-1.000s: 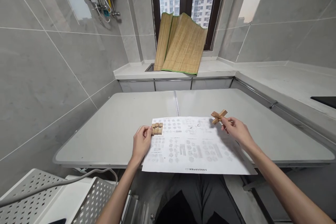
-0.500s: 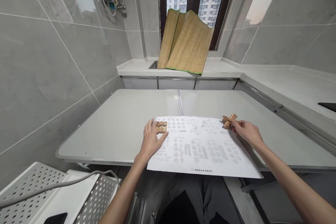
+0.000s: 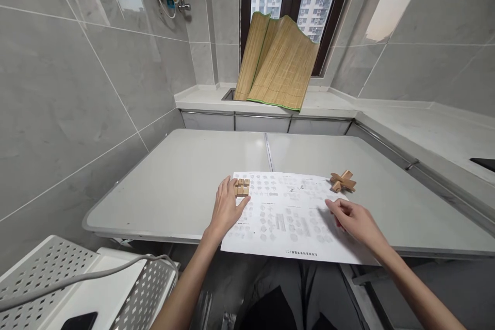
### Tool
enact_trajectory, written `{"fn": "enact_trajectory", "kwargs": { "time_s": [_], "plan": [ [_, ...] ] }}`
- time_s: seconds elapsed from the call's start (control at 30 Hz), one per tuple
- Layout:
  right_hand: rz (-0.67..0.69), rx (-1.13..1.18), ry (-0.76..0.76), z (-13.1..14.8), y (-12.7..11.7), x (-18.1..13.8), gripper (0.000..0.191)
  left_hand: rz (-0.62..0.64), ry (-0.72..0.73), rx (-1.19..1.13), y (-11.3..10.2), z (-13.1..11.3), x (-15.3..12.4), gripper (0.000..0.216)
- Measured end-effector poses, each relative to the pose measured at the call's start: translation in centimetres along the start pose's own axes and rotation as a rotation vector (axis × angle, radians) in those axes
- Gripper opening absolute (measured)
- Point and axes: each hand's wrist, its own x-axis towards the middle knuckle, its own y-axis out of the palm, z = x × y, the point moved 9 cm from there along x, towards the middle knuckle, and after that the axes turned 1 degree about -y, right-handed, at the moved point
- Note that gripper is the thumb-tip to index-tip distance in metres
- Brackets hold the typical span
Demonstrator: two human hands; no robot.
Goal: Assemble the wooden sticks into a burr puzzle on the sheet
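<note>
A large printed sheet (image 3: pixel 294 237) with rows of small grey drawings lies over the front of the table. At its left edge rests my left hand (image 3: pixel 227 210), fingers stretched and thumb apart, beside and partly over a small wooden block puzzle (image 3: pixel 243 187). The puzzle's left part is hidden by the fingers. My right hand (image 3: pixel 356 220) hovers over the sheet's right side, fingers curled and thumb against the index finger, nothing visible in it. Just beyond it, a cross-shaped wooden interlocking puzzle (image 3: pixel 342 181) sits at the sheet's upper right corner.
The white folding table (image 3: pixel 174 180) has a seam down its middle. Behind it, a bamboo mat (image 3: pixel 284 67) leans on the counter (image 3: pixel 201 98) by the window. At lower left stands a white perforated rack (image 3: pixel 42 273) with a cable (image 3: pixel 77 278) and a dark phone-like object (image 3: pixel 79 321).
My right hand has let go of the cross-shaped wooden puzzle and drawn back toward me and slightly left. My left hand stays by the block puzzle. The view has shifted slightly.
</note>
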Motion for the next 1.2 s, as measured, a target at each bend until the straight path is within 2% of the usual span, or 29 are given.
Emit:
{"fn": "enact_trajectory", "kwargs": {
  "time_s": [0.1,0.23,0.43,0.6,0.83,0.97,1.1,1.2],
  "plan": [
    [0.066,0.247,-0.012,1.4,2.4,-0.8,0.056,0.009,-0.01,-0.023,-0.1,0.1,-0.1,0.059],
    [0.063,0.33,-0.024,1.5,3.8,-0.8,0.057,0.077,-0.017,-0.035,-0.5,-0.1,0.7,0.065],
    [0.068,0.35,-0.069,1.1,4.2,-0.8,0.058,0.266,0.097,-0.029,-0.5,-1.3,3.8,0.068],
    [0.059,0.328,-0.084,1.4,4.2,-0.6,0.058,0.319,0.146,-0.042,-0.6,-1.2,5.3,0.064],
    [0.049,0.3,-0.095,2.0,4.0,-0.8,0.055,0.322,0.138,-0.065,-0.3,-1.4,5.4,0.064],
    [0.046,0.274,-0.096,1.8,4.0,-0.8,0.055,0.33,0.199,-0.141,0.7,-4.8,4.1,0.064],
    [0.039,0.266,-0.097,1.8,3.8,-0.7,0.056,0.429,0.314,-0.179,3.1,-9.7,2.0,0.068],
    [0.03,0.269,-0.102,2.0,3.7,-0.7,0.057,0.447,0.343,-0.176,4.9,-11.9,1.2,0.068]
  ]
}}
